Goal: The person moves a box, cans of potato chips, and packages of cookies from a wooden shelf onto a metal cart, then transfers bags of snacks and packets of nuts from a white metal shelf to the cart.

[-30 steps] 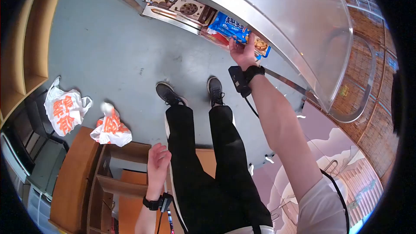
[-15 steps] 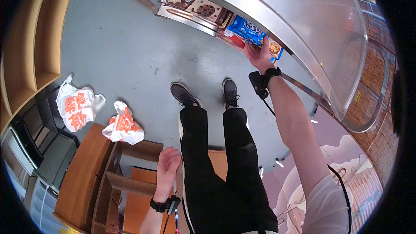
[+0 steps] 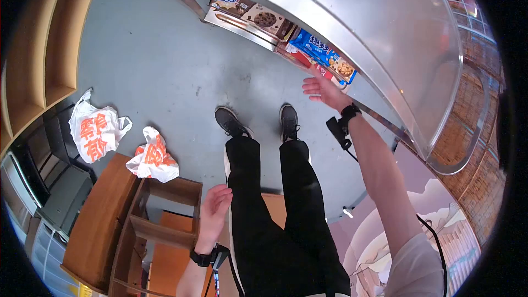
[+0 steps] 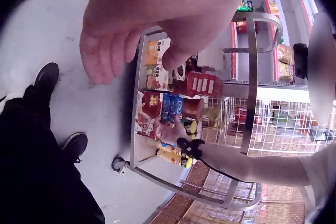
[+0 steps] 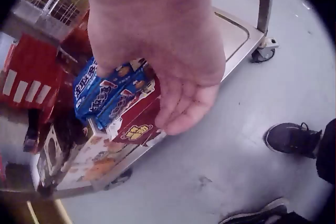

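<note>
Blue cookie packs (image 3: 311, 45) lie on the cart's lower shelf, over a red box (image 3: 301, 58). Just outside the shelf edge is the right hand (image 3: 328, 91), fingers spread and holding nothing. From the right wrist view, the same hand (image 5: 173, 71) is beside the blue packs (image 5: 105, 95) and the red box (image 5: 137, 124); whether it touches them cannot be told. Brown cookie boxes (image 3: 264, 18) stand farther left on the shelf. The left hand (image 3: 215, 209) hangs by the left thigh, fingers loosely bent, empty; it fills the top of the left wrist view (image 4: 157, 19).
Two white plastic bags (image 3: 94, 132) rest on the grey floor (image 3: 181, 60). Wooden shelving (image 3: 165, 231) stands at the lower left, a pale shelf unit (image 3: 60, 38) at the upper left. The metal cart top (image 3: 396, 38) overhangs the lower shelf.
The right hand has let go of the blue pack and drawn back from it toward the person. The blue pack stays on the shelf. The left hand has barely moved.
</note>
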A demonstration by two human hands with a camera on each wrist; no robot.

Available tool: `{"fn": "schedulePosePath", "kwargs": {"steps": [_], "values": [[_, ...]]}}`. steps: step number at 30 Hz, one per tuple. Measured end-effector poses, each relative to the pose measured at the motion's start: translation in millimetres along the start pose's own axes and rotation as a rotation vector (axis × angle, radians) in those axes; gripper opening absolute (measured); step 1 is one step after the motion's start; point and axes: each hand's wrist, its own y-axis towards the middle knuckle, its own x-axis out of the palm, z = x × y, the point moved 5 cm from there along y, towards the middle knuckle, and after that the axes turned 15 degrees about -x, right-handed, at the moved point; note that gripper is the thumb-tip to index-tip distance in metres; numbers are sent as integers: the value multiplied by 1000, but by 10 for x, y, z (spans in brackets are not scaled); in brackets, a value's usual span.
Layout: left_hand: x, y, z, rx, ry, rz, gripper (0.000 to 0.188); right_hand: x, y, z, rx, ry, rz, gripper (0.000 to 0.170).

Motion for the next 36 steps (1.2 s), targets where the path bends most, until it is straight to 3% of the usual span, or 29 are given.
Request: {"fn": "schedulePosePath", "kwargs": {"steps": [3,8,9,11,15,17,19,23,26,31,36], "values": [[1,-74,26,58,31,14,33,202,-204,-78,-89,-86,-99,72],[145,-678,243,170,27,25,25,824,-741,-207,-190,-691,-244,60],[154,-802,322,217,28,27,28,1040,-897,-432,-305,-913,-223,55],[164,-1143,382,290,23,18,28,1511,-1352,-853,-390,-1021,-290,54],[172,-2042,539,377,-28,-9,27,2418,-2309,-2286,-481,-903,-442,51],[116,-2530,742,512,-42,-2,28,2720,-2563,-3330,-756,-1010,-367,50],[-9,-3052,877,614,-18,64,28,2946,-3087,-4439,-900,-780,-274,47],[-321,-3857,1144,839,61,304,28,3086,-4550,-6522,-1227,-735,-121,46],[-505,-4131,1322,931,31,418,25,2931,-5277,-7468,-1460,-615,-47,41],[-691,-4233,1792,994,-76,403,21,2685,-6054,-7898,-1501,-514,-124,30],[-827,-4024,2447,948,-34,323,20,2573,-5495,-7743,-1392,-553,-92,25]]}}
